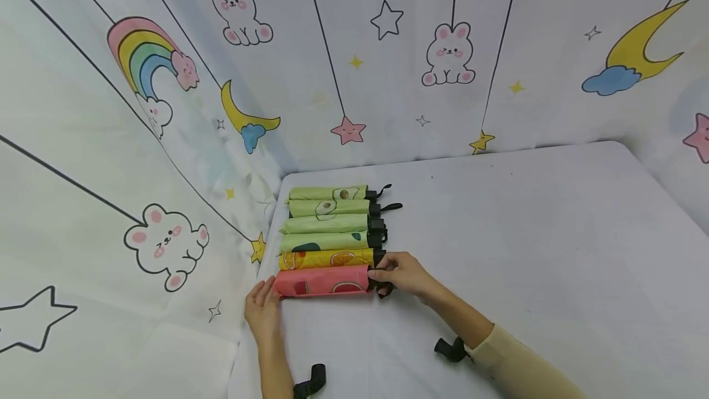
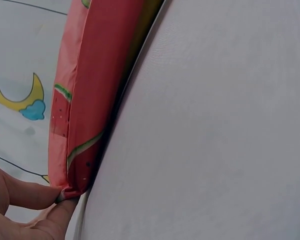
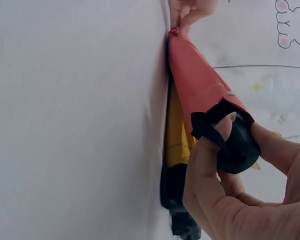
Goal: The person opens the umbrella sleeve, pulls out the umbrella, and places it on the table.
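A folded pink umbrella (image 1: pixel 321 282) with watermelon prints lies nearest the person in a row of folded umbrellas. At its left end, my left hand (image 1: pixel 263 313) pinches the tip between thumb and finger, as the left wrist view shows up close. My right hand (image 1: pixel 407 273) grips the black handle (image 3: pixel 237 145) at the other end, its fingers curled round it, with a black strap beside them. Just behind lies a yellow umbrella (image 1: pixel 327 258) with orange-slice prints, its dark handle (image 3: pixel 175 185) below the pink one's handle in the right wrist view.
Several light green umbrellas (image 1: pixel 327 223), some with avocado prints, lie parallel farther back, handles to the right. The white-covered table (image 1: pixel 526 251) meets a printed cloth backdrop (image 1: pixel 399 103) behind and at the left. Black wrist mounts (image 1: pixel 451 350) sit on both forearms.
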`<move>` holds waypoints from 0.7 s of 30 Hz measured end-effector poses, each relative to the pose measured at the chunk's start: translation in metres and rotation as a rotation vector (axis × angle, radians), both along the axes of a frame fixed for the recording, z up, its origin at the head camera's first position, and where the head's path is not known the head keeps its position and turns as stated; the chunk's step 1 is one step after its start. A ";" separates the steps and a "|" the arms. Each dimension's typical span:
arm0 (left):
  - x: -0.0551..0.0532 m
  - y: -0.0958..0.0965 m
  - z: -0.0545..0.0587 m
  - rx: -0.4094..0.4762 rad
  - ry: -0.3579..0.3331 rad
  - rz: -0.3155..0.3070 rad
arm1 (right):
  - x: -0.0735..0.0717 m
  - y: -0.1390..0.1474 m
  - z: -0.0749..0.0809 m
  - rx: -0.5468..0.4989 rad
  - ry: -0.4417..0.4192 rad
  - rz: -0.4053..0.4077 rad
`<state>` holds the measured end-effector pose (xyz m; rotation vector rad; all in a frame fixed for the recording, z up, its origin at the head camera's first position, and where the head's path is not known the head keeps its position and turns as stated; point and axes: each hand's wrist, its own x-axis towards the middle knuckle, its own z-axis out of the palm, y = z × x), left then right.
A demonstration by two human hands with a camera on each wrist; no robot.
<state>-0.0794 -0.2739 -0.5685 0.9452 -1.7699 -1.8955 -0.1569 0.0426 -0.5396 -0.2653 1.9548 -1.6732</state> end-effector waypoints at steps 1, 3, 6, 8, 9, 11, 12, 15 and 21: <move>0.000 0.000 0.000 0.003 -0.002 0.000 | 0.000 0.000 -0.001 -0.008 -0.006 -0.004; 0.000 -0.001 0.000 0.007 -0.002 -0.003 | 0.000 0.000 -0.002 -0.030 -0.019 -0.011; 0.001 -0.001 0.001 0.009 -0.004 -0.010 | 0.000 0.000 -0.004 -0.064 -0.048 -0.026; 0.001 -0.001 0.001 0.007 -0.004 -0.016 | -0.001 0.000 -0.005 -0.089 -0.073 -0.040; 0.002 -0.001 0.002 0.004 -0.008 -0.017 | -0.002 0.001 -0.006 -0.095 -0.086 -0.048; 0.002 -0.002 0.001 0.000 -0.014 -0.022 | -0.002 0.001 -0.007 -0.109 -0.110 -0.062; 0.002 -0.002 0.001 0.001 -0.013 -0.023 | -0.003 0.002 -0.007 -0.111 -0.121 -0.066; 0.002 -0.003 0.000 0.008 -0.011 -0.025 | -0.003 0.003 -0.008 -0.115 -0.138 -0.072; 0.002 -0.004 -0.002 0.045 0.027 -0.031 | -0.002 0.006 -0.009 -0.140 -0.149 -0.077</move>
